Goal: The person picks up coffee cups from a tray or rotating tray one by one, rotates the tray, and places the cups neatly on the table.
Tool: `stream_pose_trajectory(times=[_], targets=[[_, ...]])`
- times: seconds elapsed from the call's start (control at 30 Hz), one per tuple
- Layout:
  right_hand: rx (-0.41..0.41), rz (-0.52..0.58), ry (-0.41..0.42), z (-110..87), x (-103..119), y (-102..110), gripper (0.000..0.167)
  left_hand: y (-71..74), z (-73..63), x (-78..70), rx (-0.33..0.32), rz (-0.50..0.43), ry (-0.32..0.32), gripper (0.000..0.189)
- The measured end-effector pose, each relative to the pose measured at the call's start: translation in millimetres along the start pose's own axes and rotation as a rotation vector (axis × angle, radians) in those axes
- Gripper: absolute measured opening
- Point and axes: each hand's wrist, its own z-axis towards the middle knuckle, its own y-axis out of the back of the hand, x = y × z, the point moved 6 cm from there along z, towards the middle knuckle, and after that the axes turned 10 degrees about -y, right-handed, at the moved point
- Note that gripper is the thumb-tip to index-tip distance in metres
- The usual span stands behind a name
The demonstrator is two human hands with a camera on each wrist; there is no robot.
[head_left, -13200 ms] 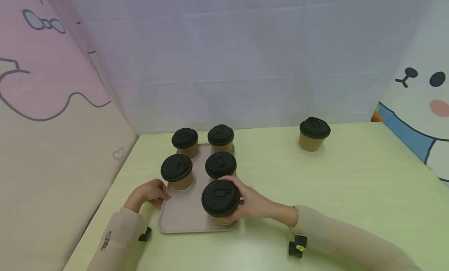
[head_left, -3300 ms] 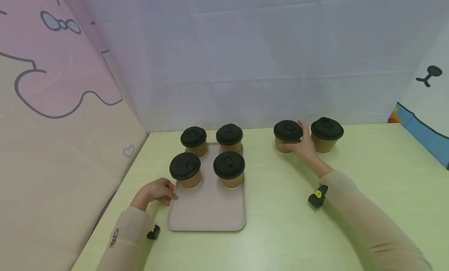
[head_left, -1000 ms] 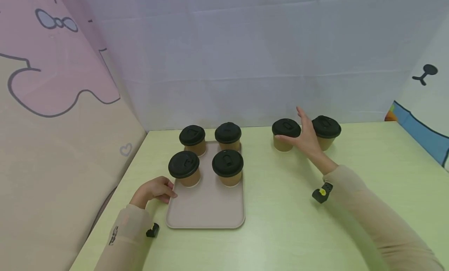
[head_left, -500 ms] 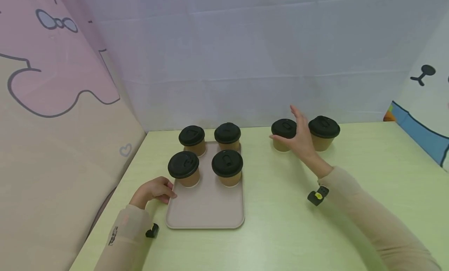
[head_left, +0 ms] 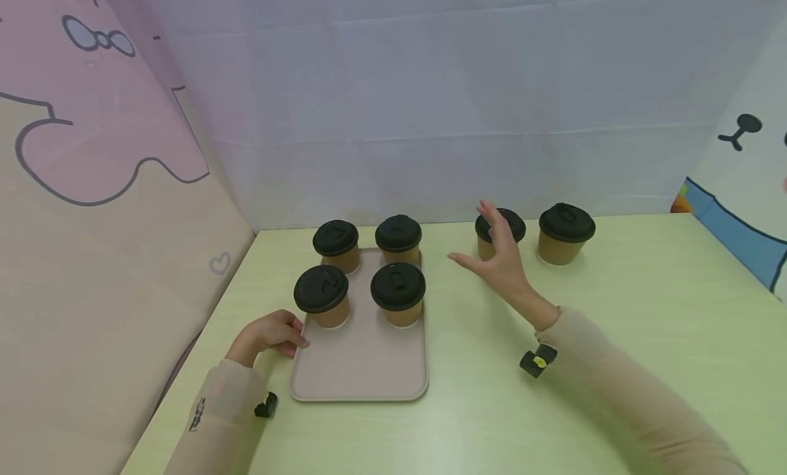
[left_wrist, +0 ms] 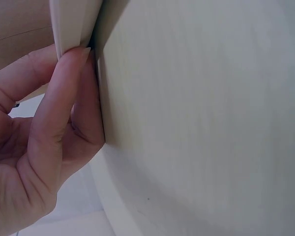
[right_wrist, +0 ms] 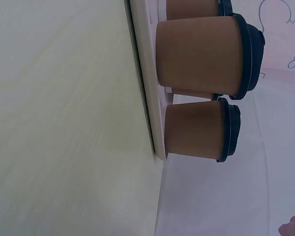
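My left hand [head_left: 270,335] pinches the left rim of a pinkish-grey tray [head_left: 363,376]; in the left wrist view, thumb and fingers [left_wrist: 49,118] grip its edge close to the table. Several brown paper cups with black lids stand upright on the tray, among them a front right cup [head_left: 401,294] and a front left cup [head_left: 322,297]. My right hand [head_left: 507,273] holds nothing, thumb and fingers spread apart. It is over the table right of the tray, its fingers partly covering a lidded cup [head_left: 513,227] behind it. To the right stands another lidded cup [head_left: 562,234].
A pale yellow-green table [head_left: 479,406] carries everything. White cloth [head_left: 430,106] hangs along its back edge, with printed panels on the left and right. In the right wrist view, two of the tray's cups [right_wrist: 201,56] stand near its rim.
My right hand has carried a cup from the tray's front right to the back of the table, beside the other one, let go and drawn back leftward. My left hand stays on the rim.
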Motion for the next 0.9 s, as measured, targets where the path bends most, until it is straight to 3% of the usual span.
stream_pose_trajectory(times=[0.6,0.9], targets=[[0.061,0.092,-0.081,-12.5,-2.6,-25.6,0.075,0.2,0.5,0.5,0.001,-0.001,-0.004,0.021],[0.086,0.108,-0.082,-15.9,-3.6,-34.1,0.072,-0.2,0.3,1.5,-0.004,-0.01,-0.005,0.021]])
